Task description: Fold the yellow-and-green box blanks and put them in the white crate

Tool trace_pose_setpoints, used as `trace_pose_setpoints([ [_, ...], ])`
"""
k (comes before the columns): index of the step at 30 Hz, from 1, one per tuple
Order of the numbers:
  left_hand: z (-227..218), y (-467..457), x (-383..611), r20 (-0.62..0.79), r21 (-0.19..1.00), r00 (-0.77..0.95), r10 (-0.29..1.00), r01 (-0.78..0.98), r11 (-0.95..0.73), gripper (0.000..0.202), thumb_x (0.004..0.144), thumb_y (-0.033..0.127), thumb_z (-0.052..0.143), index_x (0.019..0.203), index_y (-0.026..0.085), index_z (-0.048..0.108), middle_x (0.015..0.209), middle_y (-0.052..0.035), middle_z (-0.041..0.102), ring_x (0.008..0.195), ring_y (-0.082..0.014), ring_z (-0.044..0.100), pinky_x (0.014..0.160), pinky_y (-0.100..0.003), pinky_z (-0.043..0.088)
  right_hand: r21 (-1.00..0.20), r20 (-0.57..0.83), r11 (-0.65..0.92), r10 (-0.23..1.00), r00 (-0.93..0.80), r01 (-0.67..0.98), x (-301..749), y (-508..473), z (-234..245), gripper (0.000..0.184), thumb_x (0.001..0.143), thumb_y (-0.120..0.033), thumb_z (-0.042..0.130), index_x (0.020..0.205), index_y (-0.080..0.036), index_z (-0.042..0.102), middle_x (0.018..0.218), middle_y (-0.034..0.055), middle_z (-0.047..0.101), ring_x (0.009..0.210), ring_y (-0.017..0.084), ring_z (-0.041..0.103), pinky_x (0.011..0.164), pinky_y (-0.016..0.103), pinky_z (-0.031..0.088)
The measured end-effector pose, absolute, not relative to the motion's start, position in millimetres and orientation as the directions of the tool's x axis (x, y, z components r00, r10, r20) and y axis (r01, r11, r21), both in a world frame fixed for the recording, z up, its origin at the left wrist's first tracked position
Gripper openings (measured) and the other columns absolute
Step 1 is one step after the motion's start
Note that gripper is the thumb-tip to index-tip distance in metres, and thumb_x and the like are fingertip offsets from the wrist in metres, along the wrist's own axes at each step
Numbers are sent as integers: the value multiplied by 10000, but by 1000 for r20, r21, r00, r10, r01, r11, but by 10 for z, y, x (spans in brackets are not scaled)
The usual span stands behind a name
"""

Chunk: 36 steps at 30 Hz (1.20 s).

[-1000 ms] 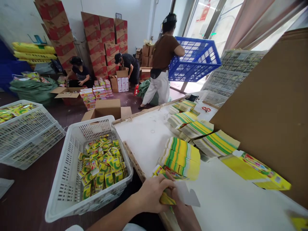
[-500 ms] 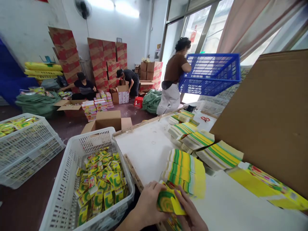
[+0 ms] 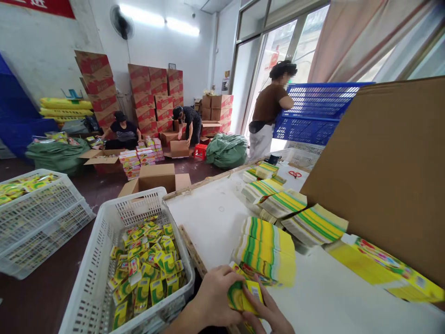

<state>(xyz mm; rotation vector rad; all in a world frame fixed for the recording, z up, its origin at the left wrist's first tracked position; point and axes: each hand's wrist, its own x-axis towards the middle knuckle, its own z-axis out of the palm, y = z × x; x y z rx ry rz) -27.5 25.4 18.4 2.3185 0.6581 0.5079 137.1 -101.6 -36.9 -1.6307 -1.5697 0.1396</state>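
Note:
Both hands are closed around a small yellow and green carton [image 3: 237, 296] at the near edge of the table. My left hand [image 3: 216, 297] grips its left side, and the fingers of my right hand [image 3: 267, 310] press on its right part, where a white barcode label shows. Just beyond them lies a fanned stack of flat yellow and green cartons [image 3: 266, 250]. To the left, a white plastic basket [image 3: 88, 260] holds many small finished-looking cartons [image 3: 146, 269]. Part of another printed piece below my right hand is mostly hidden.
More carton stacks [image 3: 314, 223] lie along the white table [image 3: 205, 218], with red scissors [image 3: 295, 174] behind. A large cardboard sheet [image 3: 382, 176] stands on the right. Filled crates [image 3: 45, 222] sit at left. A co-worker [image 3: 269, 109] holds a blue crate [image 3: 309, 113]; two others work among boxes.
My right fingers have moved onto the carton's flap, which now lies folded over instead of sticking out. The co-worker with the blue crate has moved right. Another co-worker's box has tipped lower.

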Motion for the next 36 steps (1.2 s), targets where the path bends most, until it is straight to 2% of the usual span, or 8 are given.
trace_pose_setpoints([
  [5, 159, 277, -312, 135, 738, 815, 564, 297, -606, 686, 455, 466, 884, 1081, 225, 742, 971, -74, 716, 847, -267, 695, 811, -379, 566, -761, 337, 160, 926, 173, 628, 1417, -1027, -217, 240, 834, -397, 695, 1040, -341, 805, 1291, 87, 710, 1177, 293, 692, 969, 352, 584],
  [8, 172, 254, -265, 141, 718, 805, 576, 318, -620, 671, 466, 400, 878, 1096, 215, 738, 1012, -91, 716, 900, -292, 694, 852, -405, 557, -850, 280, 71, 901, 333, 521, 1314, -968, -162, 242, 766, -450, 746, 924, -283, 819, 1238, 121, 732, 1153, 321, 702, 984, 402, 580],
  [14, 446, 403, -467, 85, 745, 782, 617, 362, -560, 650, 560, 360, 881, 1171, 246, 692, 1062, -66, 702, 960, -274, 674, 898, -406, 538, -987, 83, -28, 754, 652, 159, 1059, -1029, -320, 701, 831, -536, 663, 1438, -245, 468, 1427, 148, 602, 1135, 286, 702, 900, 387, 612],
  [17, 505, 666, -826, 89, 633, 571, 816, 600, -489, 566, 652, 234, 840, 1190, 241, 663, 1189, -79, 680, 1151, -310, 613, 1045, -481, 458, -935, 20, -207, 780, 625, 289, 1237, -1283, -483, 554, 797, -585, 665, 1222, -231, 636, 1162, 121, 747, 972, 290, 747, 882, 421, 609],
  [21, 399, 860, -1108, 139, 488, 307, 941, 806, -335, 749, 674, 164, 817, 1364, 186, 527, 1421, -144, 537, 1381, -375, 435, 1160, -581, 322, -705, 141, -327, 805, 577, 629, 1390, -1539, -817, 395, 771, -490, 678, 1063, -227, 720, 1062, 120, 750, 966, 335, 715, 882, 507, 581],
  [28, 139, 376, -499, -21, 735, 772, 635, 442, -514, 730, 740, 294, 802, 1402, 193, 512, 1466, -149, 512, 1379, -306, 457, 1191, -491, 353, -549, 275, -256, 843, 461, 796, 1239, -1487, -1038, 262, 867, -299, 594, 1095, -210, 686, 1063, 103, 729, 950, 275, 691, 857, 429, 565],
  [32, -22, 221, -219, -38, 716, 847, 530, 394, -577, 737, 736, 285, 797, 1411, 187, 516, 1548, -177, 426, 1452, -365, 365, 1214, -564, 296, -504, 360, -282, 791, 496, 816, 1170, -1374, -893, 395, 884, -334, 580, 1234, -156, 627, 1168, 156, 699, 1054, 319, 648, 915, 475, 521],
  [36, -111, 222, -209, -58, 662, 863, 501, 409, -628, 597, 766, 296, 774, 1328, 193, 598, 1499, -180, 494, 1399, -384, 434, 1188, -596, 319, -517, 307, -328, 791, 529, 791, 1099, -1261, -797, 310, 900, -325, 534, 1099, -149, 693, 1112, 162, 715, 996, 324, 654, 895, 478, 505],
])
